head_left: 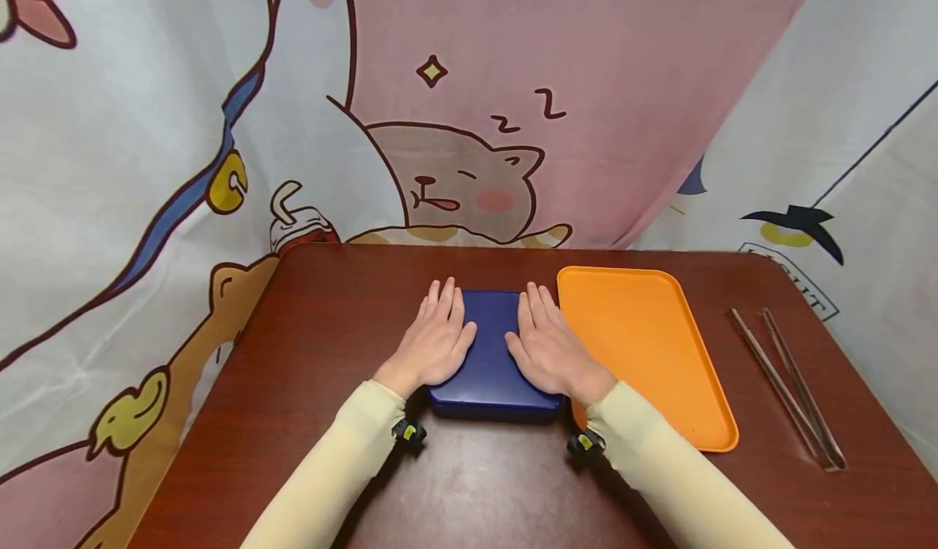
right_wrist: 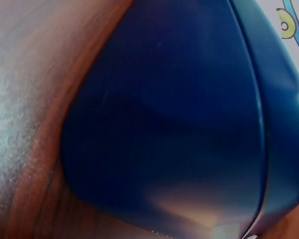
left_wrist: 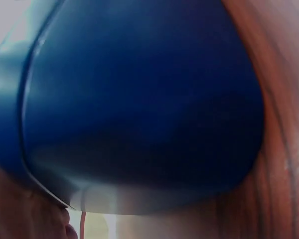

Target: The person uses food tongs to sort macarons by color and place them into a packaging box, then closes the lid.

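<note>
A dark blue lidded box [head_left: 493, 353] lies flat on the table, between and beneath both hands. Along its left side rests my left hand [head_left: 437, 337], fingers straight and pointing away, thumb on the lid. My right hand [head_left: 550, 341] mirrors it on the right side, also with straight fingers. Both wrist views are filled by the box's smooth front wall [left_wrist: 139, 89] and the seam under its lid; the right wrist view shows the same blue wall [right_wrist: 159, 99]. Few fingers show in either wrist view.
An orange tray [head_left: 623, 321] lies just right of the box, its near left corner partly under my right wrist. Farther right are metal tongs [head_left: 787, 394], their tips pointing away. The brown table [head_left: 330, 329] meets a printed cloth [head_left: 623, 85] behind.
</note>
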Tool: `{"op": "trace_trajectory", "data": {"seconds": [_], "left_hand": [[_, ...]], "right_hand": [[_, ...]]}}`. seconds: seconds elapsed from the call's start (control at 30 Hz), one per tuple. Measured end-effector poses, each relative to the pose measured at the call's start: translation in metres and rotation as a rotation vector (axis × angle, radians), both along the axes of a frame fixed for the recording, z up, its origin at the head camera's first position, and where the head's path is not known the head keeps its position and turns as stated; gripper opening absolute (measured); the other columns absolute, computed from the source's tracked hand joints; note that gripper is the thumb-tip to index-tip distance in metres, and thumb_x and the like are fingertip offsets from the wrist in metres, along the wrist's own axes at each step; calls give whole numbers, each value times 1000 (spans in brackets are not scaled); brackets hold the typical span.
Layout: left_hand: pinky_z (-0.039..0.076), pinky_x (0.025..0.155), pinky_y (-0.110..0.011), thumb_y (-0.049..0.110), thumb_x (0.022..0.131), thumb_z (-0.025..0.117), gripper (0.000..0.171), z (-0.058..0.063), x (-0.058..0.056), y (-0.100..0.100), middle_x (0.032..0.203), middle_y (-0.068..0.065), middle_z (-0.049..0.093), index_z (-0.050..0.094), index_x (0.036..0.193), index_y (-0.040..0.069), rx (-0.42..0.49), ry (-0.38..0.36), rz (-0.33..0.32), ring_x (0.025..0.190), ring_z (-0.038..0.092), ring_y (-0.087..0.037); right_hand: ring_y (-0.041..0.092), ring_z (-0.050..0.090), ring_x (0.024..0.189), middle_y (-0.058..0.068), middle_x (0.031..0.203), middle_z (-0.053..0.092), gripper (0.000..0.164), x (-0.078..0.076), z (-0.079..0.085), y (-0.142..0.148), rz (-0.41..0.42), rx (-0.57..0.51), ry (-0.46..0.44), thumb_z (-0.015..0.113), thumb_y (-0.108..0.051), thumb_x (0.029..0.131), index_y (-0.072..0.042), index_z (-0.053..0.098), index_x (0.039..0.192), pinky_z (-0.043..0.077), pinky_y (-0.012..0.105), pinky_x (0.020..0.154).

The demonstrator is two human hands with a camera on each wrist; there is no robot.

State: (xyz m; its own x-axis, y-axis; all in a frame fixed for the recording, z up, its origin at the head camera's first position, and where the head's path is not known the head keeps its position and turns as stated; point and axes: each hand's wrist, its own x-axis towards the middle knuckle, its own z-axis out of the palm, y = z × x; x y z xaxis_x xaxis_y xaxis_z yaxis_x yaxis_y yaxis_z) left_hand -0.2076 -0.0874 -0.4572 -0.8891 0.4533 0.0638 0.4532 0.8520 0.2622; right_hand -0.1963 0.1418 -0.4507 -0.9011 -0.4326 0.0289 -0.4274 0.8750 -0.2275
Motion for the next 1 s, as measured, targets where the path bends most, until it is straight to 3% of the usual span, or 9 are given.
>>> {"op": "trace_trajectory", "data": {"seconds": [0.3, 0.4, 0.57, 0.73, 1.0], "left_hand": [[13, 131, -54, 38, 114, 27, 70, 2, 3, -2, 172, -30, 7, 19, 162, -13, -18, 10, 6, 161, 0, -46], [14, 130, -55, 39, 114, 28, 70, 3, 12, -2, 171, -31, 8, 22, 161, -13, -37, 28, -9, 161, 1, -45], [18, 129, -56, 39, 114, 32, 70, 3, 40, 0, 171, -31, 11, 26, 160, -14, -53, 80, -50, 160, 7, -47], [21, 129, -56, 39, 113, 32, 70, -1, 62, 4, 171, -31, 14, 29, 159, -13, -105, 148, -71, 160, 12, -46], [23, 128, -56, 37, 112, 38, 68, -10, 72, 8, 170, -31, 19, 33, 158, -13, -89, 240, -51, 159, 15, -46]], "right_hand": [[43, -2, 161, 29, 173, 2, 74, 2, 5, -2, -22, 24, -2, 36, -39, 113, 10, 15, 164, 12, 59, 129], [44, 2, 161, 29, 172, 5, 74, 11, 7, 0, -8, 31, 46, 38, -39, 112, 11, 18, 163, 13, 59, 130], [48, 17, 158, 33, 168, 19, 72, 39, 6, 0, 64, 45, 176, 45, -37, 110, 14, 29, 158, 26, 59, 126], [48, 20, 158, 33, 168, 22, 72, 64, -4, -3, 105, 68, 201, 45, -38, 111, 14, 31, 158, 28, 59, 125], [44, 23, 158, 30, 168, 27, 70, 72, -17, -4, 79, 58, 266, 45, -38, 110, 12, 34, 158, 23, 57, 127]]}}
